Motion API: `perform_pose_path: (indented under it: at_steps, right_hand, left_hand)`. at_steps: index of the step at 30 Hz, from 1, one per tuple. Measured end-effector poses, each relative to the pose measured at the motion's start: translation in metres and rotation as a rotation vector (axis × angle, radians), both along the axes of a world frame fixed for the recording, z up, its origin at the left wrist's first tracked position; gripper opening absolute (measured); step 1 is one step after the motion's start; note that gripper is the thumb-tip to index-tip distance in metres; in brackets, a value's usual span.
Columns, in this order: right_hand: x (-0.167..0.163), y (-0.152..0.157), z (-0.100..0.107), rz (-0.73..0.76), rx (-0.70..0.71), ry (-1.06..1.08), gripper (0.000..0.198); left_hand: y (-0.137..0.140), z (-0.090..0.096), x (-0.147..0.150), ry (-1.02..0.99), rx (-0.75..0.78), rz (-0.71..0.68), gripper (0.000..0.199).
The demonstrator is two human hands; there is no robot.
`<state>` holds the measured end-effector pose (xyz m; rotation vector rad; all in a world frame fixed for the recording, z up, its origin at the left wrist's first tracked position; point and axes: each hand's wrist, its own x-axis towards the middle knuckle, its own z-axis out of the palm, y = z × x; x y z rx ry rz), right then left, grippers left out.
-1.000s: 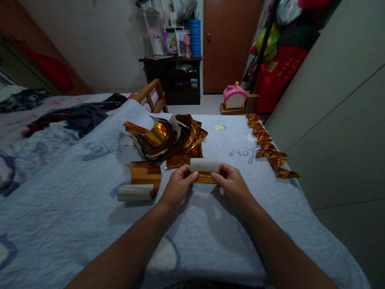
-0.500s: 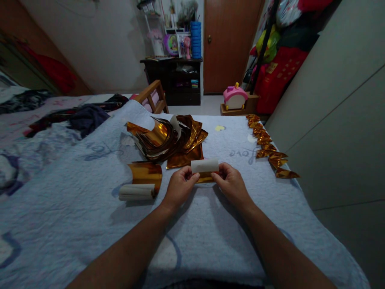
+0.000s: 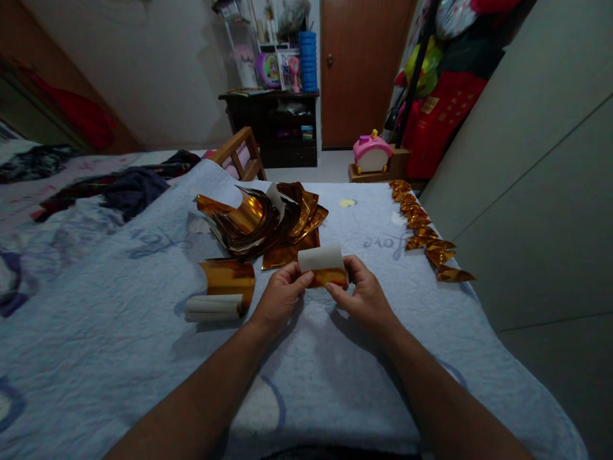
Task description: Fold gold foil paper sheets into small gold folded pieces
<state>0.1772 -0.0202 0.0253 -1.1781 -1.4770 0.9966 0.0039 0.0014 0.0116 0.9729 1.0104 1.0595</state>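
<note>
A gold foil paper with a white back is held up in front of me, its upper part curled over so the white side shows above a gold strip. My left hand pinches its left end between thumb and fingers. At the right end, the fingers of my right hand are around the edge, with the thumb near the lower gold strip. Left of my hands lie a curved gold sheet and white-backed rolled papers. Just beyond is a fanned stack of gold foil papers.
Folded gold foil pieces form a row along the right edge of the blue-grey bedspread. Dark clothes lie to the left. Past the bed are a wooden chair, a dark cabinet and a pink toy.
The white flap of the held paper has become taller. My right thumb has slid a little left and down, off the gold strip's face. The view has shifted slightly.
</note>
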Motion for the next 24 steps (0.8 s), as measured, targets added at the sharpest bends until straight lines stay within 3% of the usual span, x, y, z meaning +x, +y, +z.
perform_pose_path:
  at_steps: [7,24]
  right_hand:
    - [-0.0009,-0.0006,-0.0044,0.089,-0.041,0.112,0.037]
    - [0.0000,0.0006,-0.0033,0.058,0.013,0.078,0.023]
  left_hand:
    - [0.0019,-0.0042,-0.0003,-0.150,-0.062,-0.005,0.041]
    - [-0.0002,0.0028,0.0048,-0.266,-0.148,-0.027,0.043]
